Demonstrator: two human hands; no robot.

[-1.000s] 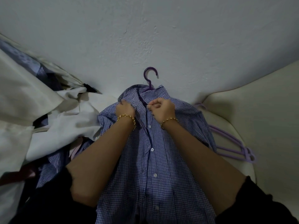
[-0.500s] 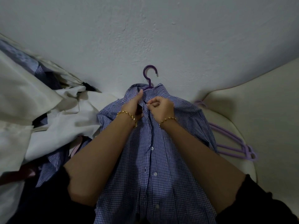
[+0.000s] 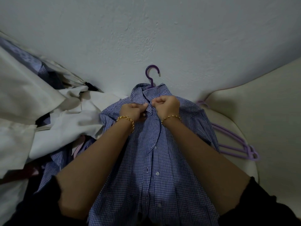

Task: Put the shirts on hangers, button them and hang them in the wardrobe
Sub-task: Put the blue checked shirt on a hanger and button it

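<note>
Pinching tight with both: left hand and right hand clamp the front edges of the checked shirt just under the collar, knuckles nearly touching; probably the top button, but the fingers hide it. Half a second ago the left thumb stuck up at the collar, now it's tucked in lower; the neck gap looks closed. Shirt lies lengthwise away from the person, hem near, collar far; the purple hanger hook pokes out toward the wall; lilac hangers sit just right.
</note>
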